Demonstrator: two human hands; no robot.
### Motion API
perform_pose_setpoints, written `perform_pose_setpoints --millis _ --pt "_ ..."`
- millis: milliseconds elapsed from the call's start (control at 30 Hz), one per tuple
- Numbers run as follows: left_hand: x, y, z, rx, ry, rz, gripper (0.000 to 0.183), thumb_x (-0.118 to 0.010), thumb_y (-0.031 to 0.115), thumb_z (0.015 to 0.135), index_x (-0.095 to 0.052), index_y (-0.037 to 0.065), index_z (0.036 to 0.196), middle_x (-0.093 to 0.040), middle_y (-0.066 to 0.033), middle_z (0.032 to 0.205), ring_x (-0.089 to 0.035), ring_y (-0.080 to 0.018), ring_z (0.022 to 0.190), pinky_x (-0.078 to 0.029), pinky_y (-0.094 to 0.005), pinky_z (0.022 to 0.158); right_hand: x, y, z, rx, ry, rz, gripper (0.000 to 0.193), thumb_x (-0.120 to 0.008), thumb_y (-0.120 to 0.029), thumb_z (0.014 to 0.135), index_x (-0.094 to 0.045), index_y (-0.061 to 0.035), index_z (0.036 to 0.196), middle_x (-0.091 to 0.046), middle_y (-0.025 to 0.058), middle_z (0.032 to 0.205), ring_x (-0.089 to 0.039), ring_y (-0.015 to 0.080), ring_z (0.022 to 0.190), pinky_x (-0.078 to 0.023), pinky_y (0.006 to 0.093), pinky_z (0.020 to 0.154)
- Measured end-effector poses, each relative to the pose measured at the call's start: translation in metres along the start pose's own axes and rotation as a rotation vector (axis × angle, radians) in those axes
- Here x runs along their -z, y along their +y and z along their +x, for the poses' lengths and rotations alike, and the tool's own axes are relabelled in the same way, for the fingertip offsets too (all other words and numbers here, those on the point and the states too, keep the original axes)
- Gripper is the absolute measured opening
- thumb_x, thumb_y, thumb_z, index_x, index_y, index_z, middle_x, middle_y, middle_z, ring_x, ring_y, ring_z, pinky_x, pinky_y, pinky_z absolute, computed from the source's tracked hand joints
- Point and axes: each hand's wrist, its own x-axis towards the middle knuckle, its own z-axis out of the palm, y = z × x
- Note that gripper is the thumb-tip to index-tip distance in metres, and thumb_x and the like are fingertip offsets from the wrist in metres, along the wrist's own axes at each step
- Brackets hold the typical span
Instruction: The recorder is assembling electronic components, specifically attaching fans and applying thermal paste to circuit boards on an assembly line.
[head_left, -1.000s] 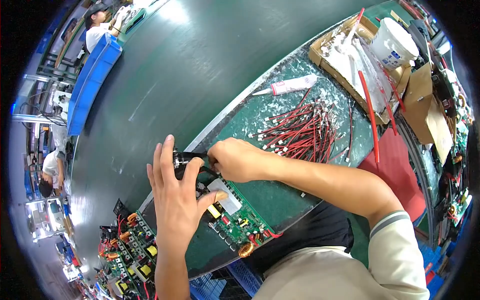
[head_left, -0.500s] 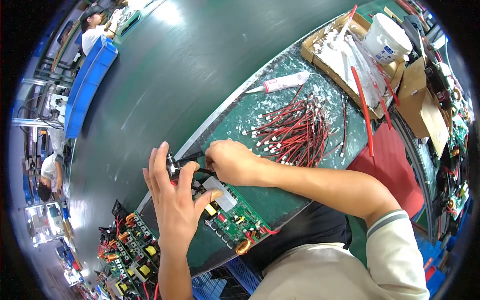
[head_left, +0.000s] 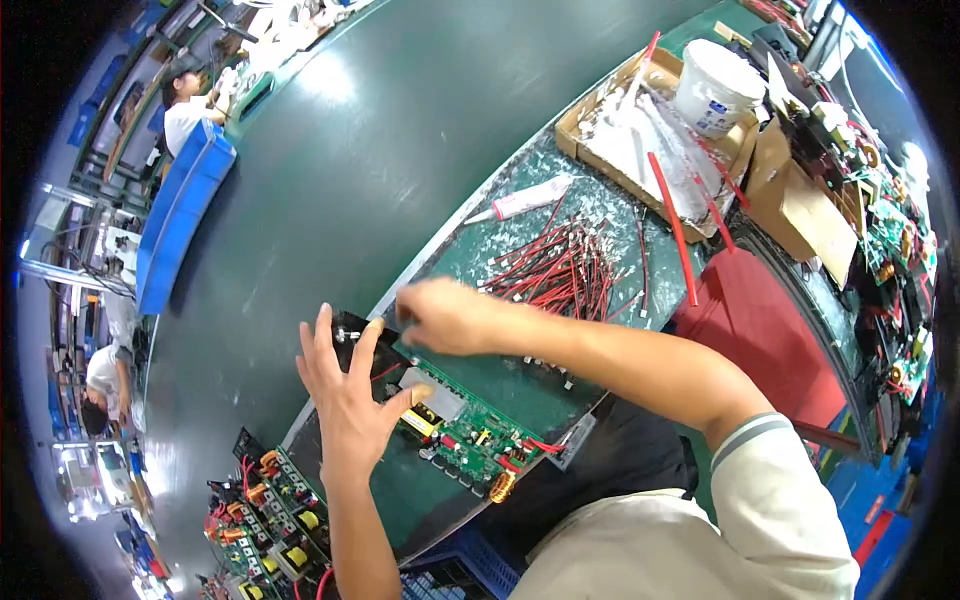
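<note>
My left hand (head_left: 352, 392) is spread, thumb on the light grey plate (head_left: 445, 396) of a green circuit board (head_left: 480, 436) and fingertips by a black part (head_left: 352, 326) at its far left end. That part has a shiny metal fitting. The board carries a yellow block, a copper coil (head_left: 502, 487) and red wires at its near right corner. Just right of the black part, my right hand (head_left: 445, 316) is smeared by motion with its fingers curled; whether it holds anything cannot be made out. Beyond my right forearm lies a bundle of red and black wires (head_left: 572, 268) with white connectors.
Several more circuit boards (head_left: 275, 520) sit at lower left. A white-and-red tube (head_left: 530, 198) lies behind the wires. A cardboard tray (head_left: 590, 150) at the back right holds white paste and a white bucket (head_left: 718, 88). A red stool seat (head_left: 745, 330) is at right; a blue bin (head_left: 185, 215) stands far left.
My right hand has lifted slightly away from the black part and blurs. My left hand stays over the board with fingers spread. The whole view has shifted a little.
</note>
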Motion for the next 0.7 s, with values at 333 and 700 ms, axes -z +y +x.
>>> perform_pose_setpoints --millis 333,700 --pt "0.003 0.019 0.008 0.022 0.391 -0.472 0.079 -0.079 0.012 0.081 -0.038 0.005 0.148 -0.049 -0.0167 0.142 -0.041 -0.0365 0.137 -0.031 -0.0478 0.115 0.098 0.058 -0.027 -0.244 0.380 -0.766 0.049 -0.058 -0.001 0.084 -0.056 -0.0077 0.132 -0.065 0.0135 0.123 -0.053 0.0322 0.127 -0.039 0.0547 0.103" --pt "0.008 0.056 0.050 0.350 0.344 -1.777 0.091 -0.075 0.004 0.088 -0.012 0.003 0.155 -0.055 -0.0262 0.130 -0.062 -0.0225 0.109 -0.054 -0.0330 0.091 0.038 -0.053 -0.045 0.394 0.854 -0.397 0.066 -0.077 -0.006 0.079 -0.050 -0.0057 0.140 -0.067 0.0089 0.117 -0.051 0.0281 0.127 -0.042 0.0434 0.101"
